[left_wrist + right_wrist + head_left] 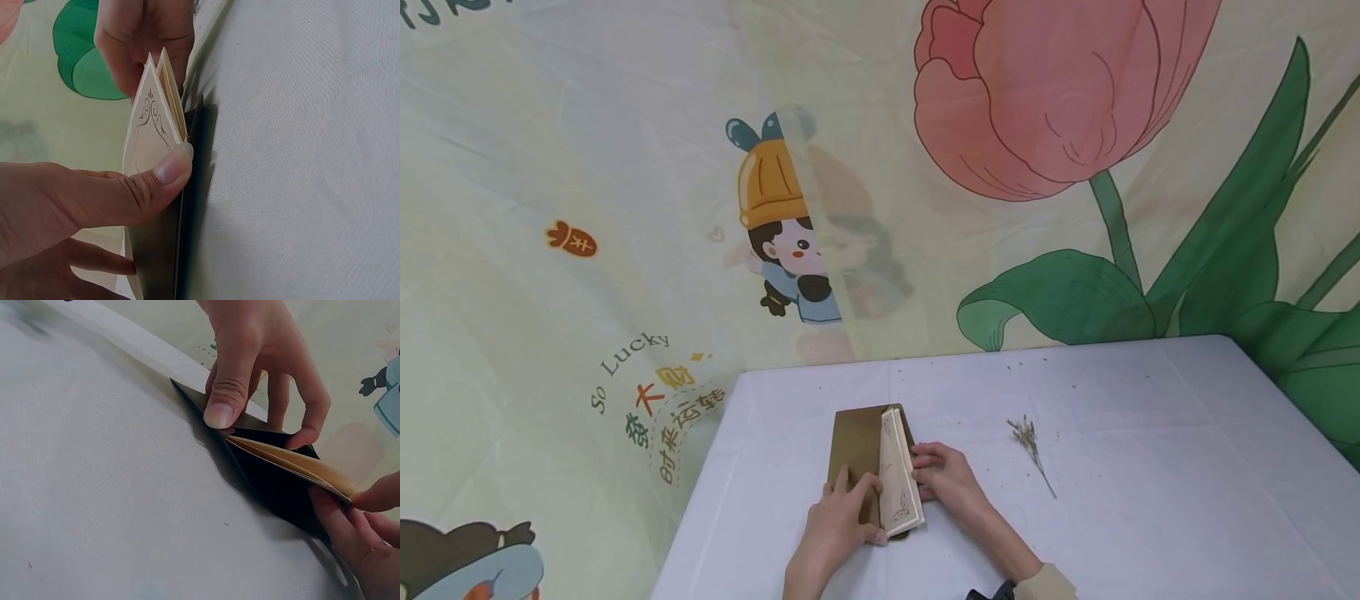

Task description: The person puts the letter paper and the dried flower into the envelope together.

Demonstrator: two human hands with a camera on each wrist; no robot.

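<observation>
A notebook with a dark olive-brown cover [857,435] lies spread on the white table. Its cream pages [897,477], printed with scrollwork at the corners, stand raised and tilted near the fold. My left hand [833,527] rests over the cover's left half; its thumb [172,170] presses at the lower end of the fold, and the index fingertip touches beside the pages. At the pages' free edge, my right hand [953,485] pinches the leaves, thumb above and fingers underneath. In the right wrist view, several leaves [300,464] fan slightly apart.
A dried flower sprig [1030,450] lies on the table to the right of the notebook. Small dark crumbs are scattered around it and toward the back edge. Behind the white tabletop [1150,467] hangs a printed cloth [647,167] with a tulip and cartoon figures.
</observation>
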